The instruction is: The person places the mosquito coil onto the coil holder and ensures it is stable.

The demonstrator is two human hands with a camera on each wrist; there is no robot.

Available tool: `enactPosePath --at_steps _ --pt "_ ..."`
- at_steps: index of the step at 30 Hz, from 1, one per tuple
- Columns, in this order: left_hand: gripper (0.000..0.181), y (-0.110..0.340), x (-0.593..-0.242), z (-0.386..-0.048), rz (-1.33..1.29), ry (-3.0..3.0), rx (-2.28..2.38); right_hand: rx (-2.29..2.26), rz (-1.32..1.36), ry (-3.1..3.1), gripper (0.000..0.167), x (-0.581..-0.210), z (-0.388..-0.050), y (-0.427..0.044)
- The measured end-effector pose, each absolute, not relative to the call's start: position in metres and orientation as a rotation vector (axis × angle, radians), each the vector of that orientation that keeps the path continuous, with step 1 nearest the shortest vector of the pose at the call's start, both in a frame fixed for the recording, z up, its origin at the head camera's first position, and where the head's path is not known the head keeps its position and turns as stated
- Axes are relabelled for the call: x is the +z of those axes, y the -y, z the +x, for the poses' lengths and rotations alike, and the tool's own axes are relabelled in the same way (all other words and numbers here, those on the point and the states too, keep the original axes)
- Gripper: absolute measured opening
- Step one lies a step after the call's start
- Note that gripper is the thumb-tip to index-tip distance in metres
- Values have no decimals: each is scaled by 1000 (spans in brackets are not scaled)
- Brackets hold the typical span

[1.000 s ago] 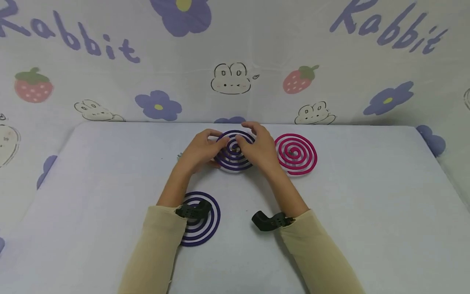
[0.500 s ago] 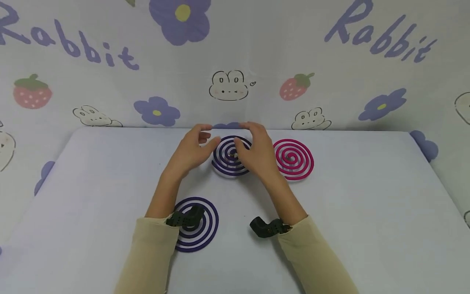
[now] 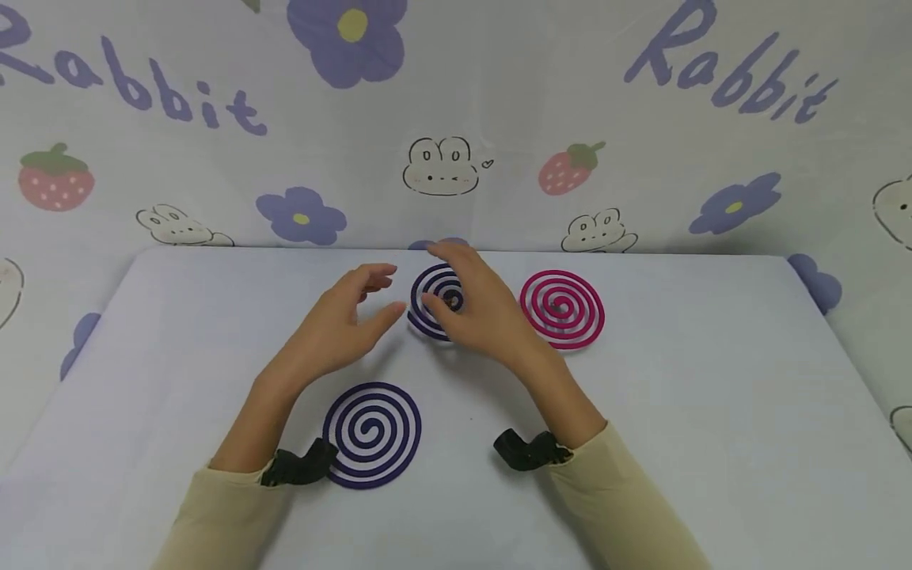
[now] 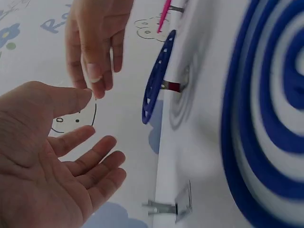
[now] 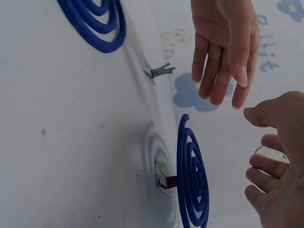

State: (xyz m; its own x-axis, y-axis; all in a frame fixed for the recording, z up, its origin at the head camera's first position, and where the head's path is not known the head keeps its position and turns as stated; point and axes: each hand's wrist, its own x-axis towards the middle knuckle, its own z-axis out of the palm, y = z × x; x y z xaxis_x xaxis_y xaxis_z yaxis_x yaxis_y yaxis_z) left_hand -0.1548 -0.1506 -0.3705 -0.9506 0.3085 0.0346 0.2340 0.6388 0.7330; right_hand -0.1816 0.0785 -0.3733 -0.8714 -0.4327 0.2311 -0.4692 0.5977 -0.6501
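Observation:
A dark blue mosquito coil [image 5: 182, 166] sits raised on a small metal stand [image 5: 161, 179] at the back middle of the table. My right hand [image 3: 480, 305] is over its right part in the head view, thumb and fingers spread, gripping nothing. To its left hovers my left hand [image 3: 331, 328], fingers loosely extended and apart from the coil. In both wrist views the hands are off to the side of the raised coil. A second dark blue coil [image 3: 370, 428] lies flat nearer the front, beside the left wrist.
A pink coil [image 3: 560, 308] on a stand is at the back right. Another metal stand [image 4: 164, 207] carries no coil; the left hand hides it in the head view. Behind the white table [image 3: 712, 412] hangs a printed cloth [image 3: 499, 95].
Both hands have come off the raised blue coil. The left hand has drawn back to the left and uncovered the flat coil; the right hand has shifted slightly left.

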Motion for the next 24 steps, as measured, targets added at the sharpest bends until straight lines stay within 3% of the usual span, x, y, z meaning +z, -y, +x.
enactPosePath --at_steps 19,24 --pt "74 200 -383 -54 389 -2825 777 798 1373 3007 68 -380 -117 -60" --pt "96 200 -388 -40 421 -2823 633 742 1442 3055 74 -388 -108 -59"
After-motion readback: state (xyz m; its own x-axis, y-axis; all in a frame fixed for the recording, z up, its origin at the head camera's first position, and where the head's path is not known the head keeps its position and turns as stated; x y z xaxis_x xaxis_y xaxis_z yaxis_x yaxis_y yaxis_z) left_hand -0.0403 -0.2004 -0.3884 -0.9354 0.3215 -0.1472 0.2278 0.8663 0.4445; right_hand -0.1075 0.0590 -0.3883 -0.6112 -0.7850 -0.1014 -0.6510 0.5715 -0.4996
